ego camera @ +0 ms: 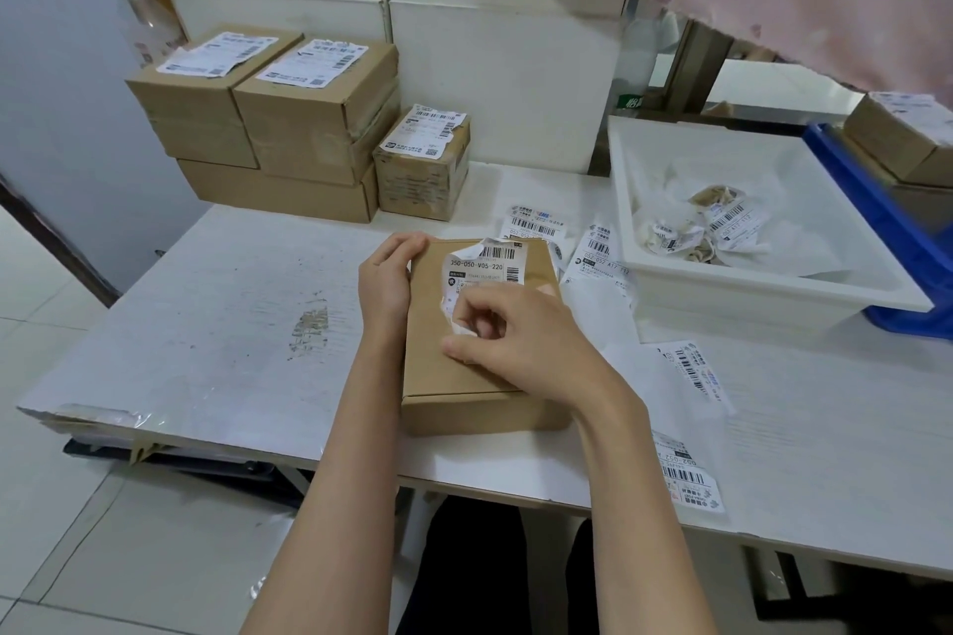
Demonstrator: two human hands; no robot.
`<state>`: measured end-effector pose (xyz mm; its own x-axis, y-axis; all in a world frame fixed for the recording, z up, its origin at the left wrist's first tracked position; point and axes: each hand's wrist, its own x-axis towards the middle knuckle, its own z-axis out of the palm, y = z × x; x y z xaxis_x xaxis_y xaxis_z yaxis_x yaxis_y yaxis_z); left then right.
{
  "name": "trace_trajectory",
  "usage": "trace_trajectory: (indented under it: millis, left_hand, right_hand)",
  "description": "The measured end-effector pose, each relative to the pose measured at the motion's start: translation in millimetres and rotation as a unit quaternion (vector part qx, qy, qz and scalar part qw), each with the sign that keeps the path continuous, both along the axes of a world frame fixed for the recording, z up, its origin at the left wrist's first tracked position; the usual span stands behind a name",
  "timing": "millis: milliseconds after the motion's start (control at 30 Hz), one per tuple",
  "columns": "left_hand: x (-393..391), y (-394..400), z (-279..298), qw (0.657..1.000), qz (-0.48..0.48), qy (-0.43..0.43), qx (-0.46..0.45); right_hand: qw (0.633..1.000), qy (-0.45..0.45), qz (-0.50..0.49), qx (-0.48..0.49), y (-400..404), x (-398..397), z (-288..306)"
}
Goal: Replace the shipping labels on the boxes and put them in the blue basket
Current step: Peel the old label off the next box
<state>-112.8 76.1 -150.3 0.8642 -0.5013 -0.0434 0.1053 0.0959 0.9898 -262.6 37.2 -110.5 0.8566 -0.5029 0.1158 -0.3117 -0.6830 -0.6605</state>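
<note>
Right hand (521, 340) fingers pinch the torn label (485, 273); left hand (387, 273) fingers grip the box (443, 371).

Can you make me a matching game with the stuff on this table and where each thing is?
Things:
1. torn label
2. crumpled paper scraps
3. stacked boxes
4. blue basket

Places:
A. back left of the table, by the wall
B. far right, beside the white tray
C. inside the white tray
D. on top of the box under the hands

Pairs: 1-D, 2-C, 3-A, 4-B
</note>
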Motion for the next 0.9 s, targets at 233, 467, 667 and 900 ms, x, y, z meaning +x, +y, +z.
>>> trace_trajectory:
  millis: [233,467,667,900]
  left_hand:
    - [1.5,-0.6,1.1,1.000,-0.013,0.008,-0.004]
    - [-0.3,-0.5,2.1,1.000,-0.008,-0.004,-0.004]
    - [-2.0,-0.2,1.4,1.000,-0.004,0.004,-0.009]
    - [-4.9,1.3,0.7,1.000,0.012,0.007,-0.010]
  right_hand:
    - [1.000,0.010,-0.003,-0.016,2.2,0.8,-1.3]
    - [0.997,-0.058,-0.043,-0.032,8.8,0.3,-11.1]
    - [0.998,-0.051,-0.022,0.027,-0.3,-2.8,-10.1]
    - [0.994,-0.063,-0.055,0.075,-3.5,-2.5,-6.3]
